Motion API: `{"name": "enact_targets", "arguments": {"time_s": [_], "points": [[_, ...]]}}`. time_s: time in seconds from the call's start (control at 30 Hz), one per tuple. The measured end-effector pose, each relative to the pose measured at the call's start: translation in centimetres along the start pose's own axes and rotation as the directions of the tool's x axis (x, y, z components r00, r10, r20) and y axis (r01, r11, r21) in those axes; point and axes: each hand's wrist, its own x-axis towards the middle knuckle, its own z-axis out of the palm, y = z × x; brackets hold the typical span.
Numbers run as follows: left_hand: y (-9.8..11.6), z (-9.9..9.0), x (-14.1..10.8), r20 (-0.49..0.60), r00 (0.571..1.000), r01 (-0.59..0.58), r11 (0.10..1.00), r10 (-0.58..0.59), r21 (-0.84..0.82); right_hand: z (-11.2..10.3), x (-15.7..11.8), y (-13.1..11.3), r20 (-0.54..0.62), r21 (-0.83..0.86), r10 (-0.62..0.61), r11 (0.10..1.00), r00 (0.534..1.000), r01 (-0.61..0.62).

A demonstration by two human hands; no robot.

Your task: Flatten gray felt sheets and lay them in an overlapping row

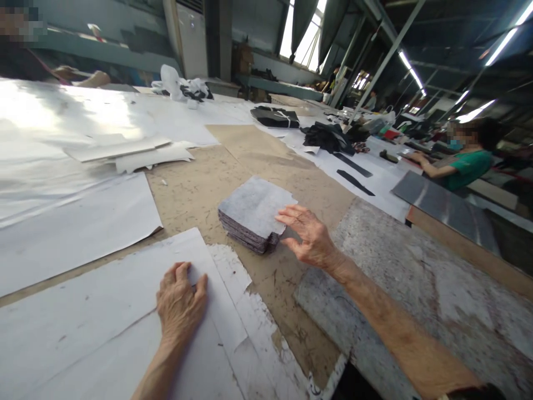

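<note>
A squared stack of grey felt-like sheets (pixel 258 206) with dark, layered edges and a notched near corner sits on the brown board (pixel 191 189). My right hand (pixel 308 236) reaches to its right side. The fingertips touch or hover over the top sheet's edge, and the thumb is apart, beside the stack's side; actual contact is hard to tell. My left hand (pixel 181 303) rests on large white sheets (pixel 104 311), thumb and forefinger apart with a small dark patch between them. Whether that patch is an object or shadow, I cannot tell.
White offcuts (pixel 137 150) lie at the left. Black fabric bundles (pixel 275 116) and dark strips (pixel 356 182) lie farther back. A worn grey slab (pixel 416 278) spans the right. A person in green (pixel 470 166) sits at the right; another person's arm (pixel 94 79) shows far left.
</note>
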Motion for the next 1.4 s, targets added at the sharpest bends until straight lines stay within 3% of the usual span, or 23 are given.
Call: {"name": "enact_targets", "arguments": {"time_s": [0.43, 0.63, 0.73, 1.1, 1.4], "points": [[-0.4, 0.5, -0.3, -0.069, 0.997, -0.037, 0.998, 0.033, -0.056, -0.2, 1.4, 2.7, 0.09, 0.083, -0.208, 0.976, 0.974, 0.201], [-0.3, 0.4, -0.3, -0.057, 0.998, -0.021, 0.998, 0.018, -0.055, -0.6, 1.9, 2.4, 0.145, 0.086, -0.183, 0.981, 0.972, 0.172], [-0.3, 0.3, -0.3, -0.057, 0.998, -0.023, 0.998, 0.019, -0.062, -0.5, 2.0, 2.0, 0.116, 0.075, -0.165, 0.985, 0.979, 0.157], [-0.4, 0.2, -0.4, -0.051, 0.999, -0.018, 0.998, 0.015, -0.064, 0.0, 2.9, 1.8, 0.006, 0.059, 0.071, 0.996, 0.997, -0.071], [-0.6, 0.6, -0.4, -0.087, 0.996, -0.038, 0.993, 0.028, -0.108, -0.9, 5.0, 1.9, 0.007, 0.201, 0.342, 0.92, 0.94, -0.337]]}}
